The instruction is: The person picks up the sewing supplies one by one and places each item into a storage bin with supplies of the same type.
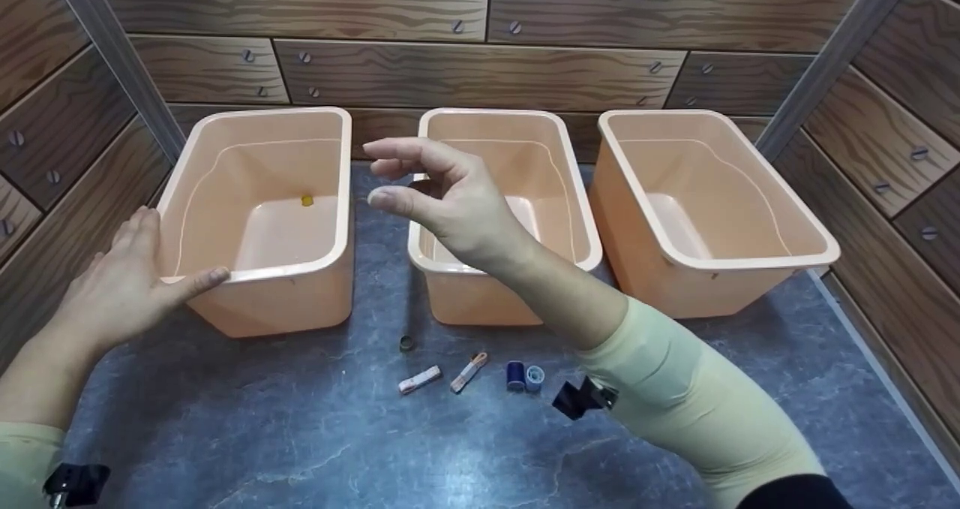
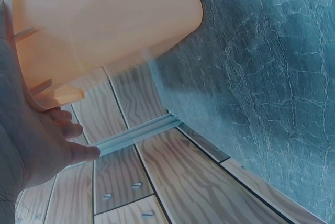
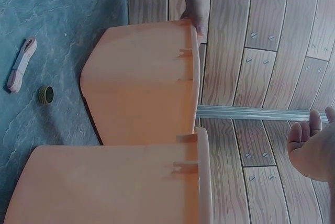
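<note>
My left hand (image 1: pixel 124 287) rests on the near left corner of the left peach bin (image 1: pixel 274 314), thumb over the front rim and fingers along the outer side. Inside that bin lies a small yellow item (image 1: pixel 307 200), too small to identify. Raised above the middle bin (image 1: pixel 480 299), my right hand (image 1: pixel 450 205) has its fingers loosely bent and thumb apart, with nothing visible between them. On the table in front are a small thimble (image 1: pixel 406 343), two flat bundles of cord (image 1: pixel 420 380), a dark blue thread spool (image 1: pixel 515 375) and a light blue spool (image 1: pixel 535 378).
A third peach bin (image 1: pixel 712 287) stands at the right, turned slightly outward. All three bins stand on a blue marbled tabletop (image 1: pixel 300 426). Wood-patterned panels (image 1: pixel 480 73) with grey corner strips enclose the back and sides.
</note>
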A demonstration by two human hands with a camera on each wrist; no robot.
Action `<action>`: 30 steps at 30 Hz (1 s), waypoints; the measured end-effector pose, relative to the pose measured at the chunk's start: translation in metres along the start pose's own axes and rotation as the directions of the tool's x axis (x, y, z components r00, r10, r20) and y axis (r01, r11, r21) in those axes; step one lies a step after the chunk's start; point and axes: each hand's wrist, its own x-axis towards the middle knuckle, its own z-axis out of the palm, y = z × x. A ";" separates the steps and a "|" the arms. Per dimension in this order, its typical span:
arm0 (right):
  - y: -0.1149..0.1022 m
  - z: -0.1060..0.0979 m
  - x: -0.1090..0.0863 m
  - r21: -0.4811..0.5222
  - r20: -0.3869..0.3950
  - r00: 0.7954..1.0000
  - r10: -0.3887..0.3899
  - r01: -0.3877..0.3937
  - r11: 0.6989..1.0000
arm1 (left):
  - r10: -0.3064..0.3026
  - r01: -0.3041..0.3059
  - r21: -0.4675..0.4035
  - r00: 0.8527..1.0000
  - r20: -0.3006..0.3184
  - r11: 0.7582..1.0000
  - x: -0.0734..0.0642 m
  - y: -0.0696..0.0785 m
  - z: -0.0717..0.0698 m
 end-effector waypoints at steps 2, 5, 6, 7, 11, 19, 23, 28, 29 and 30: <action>0.001 -0.001 -0.002 0.003 -0.001 1.000 0.002 -0.002 1.000 | 0.002 -0.002 0.001 1.000 0.000 1.000 0.000 0.000 0.000; 0.001 -0.003 -0.006 0.003 -0.002 1.000 0.003 -0.003 1.000 | 0.002 -0.002 0.001 1.000 -0.001 1.000 0.000 0.000 0.000; 0.002 -0.003 -0.007 0.000 -0.001 1.000 0.001 -0.001 1.000 | 0.001 -0.001 0.000 1.000 -0.001 1.000 0.000 0.001 -0.001; 0.002 -0.003 -0.008 -0.003 0.000 1.000 -0.002 0.002 1.000 | 0.000 0.000 0.000 1.000 -0.001 1.000 0.000 0.001 -0.001; 0.004 -0.004 -0.011 0.001 0.005 1.000 -0.010 0.010 1.000 | -0.003 0.003 0.003 1.000 0.004 1.000 0.000 0.003 -0.001; 0.011 -0.004 -0.024 0.003 0.033 0.999 0.008 -0.008 1.000 | 0.014 -0.014 0.002 1.000 -0.008 1.000 0.002 0.001 0.000; 0.016 -0.003 -0.032 0.000 0.035 0.999 0.039 -0.039 0.999 | 0.013 -0.013 0.002 1.000 -0.011 1.000 0.002 0.000 0.000; 0.022 0.000 -0.043 -0.012 0.051 0.998 0.042 -0.041 0.999 | 0.007 -0.007 0.001 1.000 -0.017 1.000 0.003 -0.002 0.000; 0.023 0.001 -0.045 -0.015 0.058 0.998 0.040 -0.039 0.999 | 0.005 -0.005 0.000 1.000 -0.017 1.000 0.003 -0.002 0.000; 0.024 0.001 -0.047 -0.024 0.064 0.997 0.039 -0.038 0.999 | 0.003 -0.003 0.000 1.000 -0.018 1.000 0.003 -0.003 0.001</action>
